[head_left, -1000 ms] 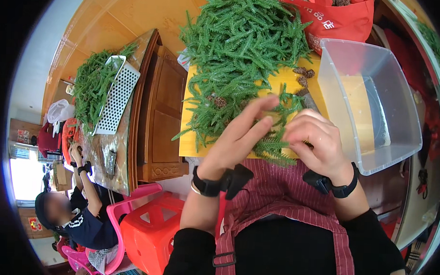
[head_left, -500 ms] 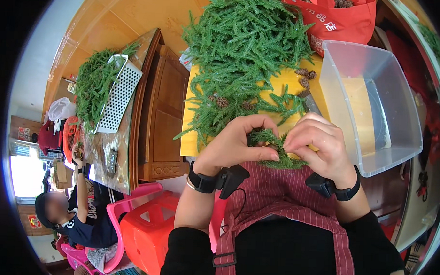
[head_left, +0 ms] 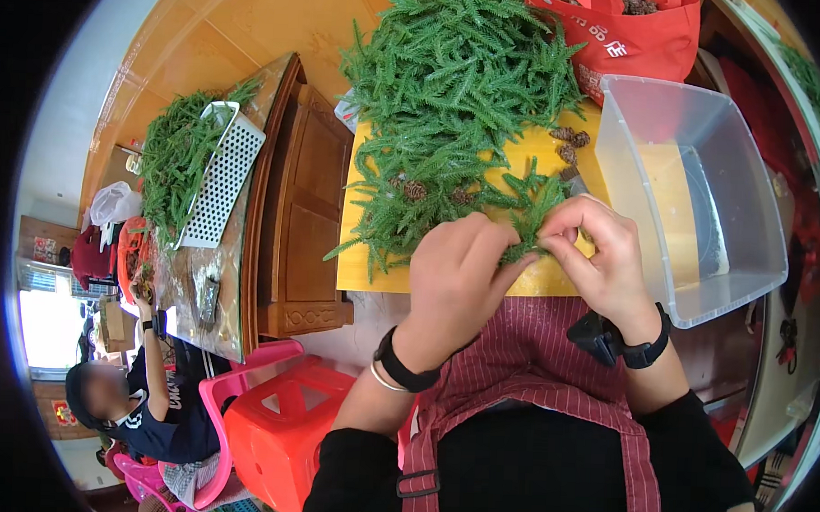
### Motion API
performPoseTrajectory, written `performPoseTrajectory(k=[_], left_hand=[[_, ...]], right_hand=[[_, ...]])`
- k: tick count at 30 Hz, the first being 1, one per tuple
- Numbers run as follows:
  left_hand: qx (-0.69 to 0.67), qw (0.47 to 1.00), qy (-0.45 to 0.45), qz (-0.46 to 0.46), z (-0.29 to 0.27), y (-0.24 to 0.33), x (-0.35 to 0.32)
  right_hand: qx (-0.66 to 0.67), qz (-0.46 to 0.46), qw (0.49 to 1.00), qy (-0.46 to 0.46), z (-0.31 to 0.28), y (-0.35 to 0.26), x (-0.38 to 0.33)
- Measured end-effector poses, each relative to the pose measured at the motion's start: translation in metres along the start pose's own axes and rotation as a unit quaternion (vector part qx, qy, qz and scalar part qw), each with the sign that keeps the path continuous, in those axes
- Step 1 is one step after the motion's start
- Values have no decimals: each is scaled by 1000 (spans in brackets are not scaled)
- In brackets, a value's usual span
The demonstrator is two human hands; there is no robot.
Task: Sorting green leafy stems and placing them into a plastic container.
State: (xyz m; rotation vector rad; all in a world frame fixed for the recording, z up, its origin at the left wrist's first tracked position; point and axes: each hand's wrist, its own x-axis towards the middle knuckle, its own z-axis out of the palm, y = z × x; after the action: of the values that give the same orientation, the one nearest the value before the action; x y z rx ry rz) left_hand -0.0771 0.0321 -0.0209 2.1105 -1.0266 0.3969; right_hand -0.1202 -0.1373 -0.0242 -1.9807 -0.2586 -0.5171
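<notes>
Over the front edge of the yellow tabletop (head_left: 567,281), my two hands meet at a green artificial pine sprig (head_left: 530,226). My left hand (head_left: 454,280) shows its back, fingers bent in and thumb tip at the sprig's lower end. My right hand (head_left: 600,245) pinches the same end between thumb and forefinger. Just beyond lies a big heap of green pine sprigs (head_left: 461,86). Pine cones (head_left: 415,190) sit among the nearer sprigs, and small brown cones (head_left: 569,137) lie bare on the yellow surface. A dark flat tool (head_left: 572,179) is partly hidden behind my right hand.
A clear plastic bin (head_left: 701,203) stands close on my right. Behind it is a red bag (head_left: 621,38) with cones. At left are a red stool (head_left: 282,432), a wooden cabinet (head_left: 303,207), a white perforated basket (head_left: 223,177) with greenery, and a seated person (head_left: 166,401).
The sprig has moved from above the apron forward over the table edge. My left hand has turned back-up, and its thumb has drawn in. My right hand has shifted slightly right.
</notes>
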Motion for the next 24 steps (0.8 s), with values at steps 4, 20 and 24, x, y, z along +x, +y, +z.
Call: performPoseTrajectory(k=[4, 20, 24], left_hand=[[-200, 979, -15, -26, -6, -13, 4], [-670, 565, -322, -359, 6, -30, -13], [-659, 597, -291, -353, 7, -32, -17]], right_hand=[[15, -48, 998, -27, -5, 2, -1], [12, -191, 977, -91, -7, -3, -1], [19, -145, 986, -80, -7, -4, -2]])
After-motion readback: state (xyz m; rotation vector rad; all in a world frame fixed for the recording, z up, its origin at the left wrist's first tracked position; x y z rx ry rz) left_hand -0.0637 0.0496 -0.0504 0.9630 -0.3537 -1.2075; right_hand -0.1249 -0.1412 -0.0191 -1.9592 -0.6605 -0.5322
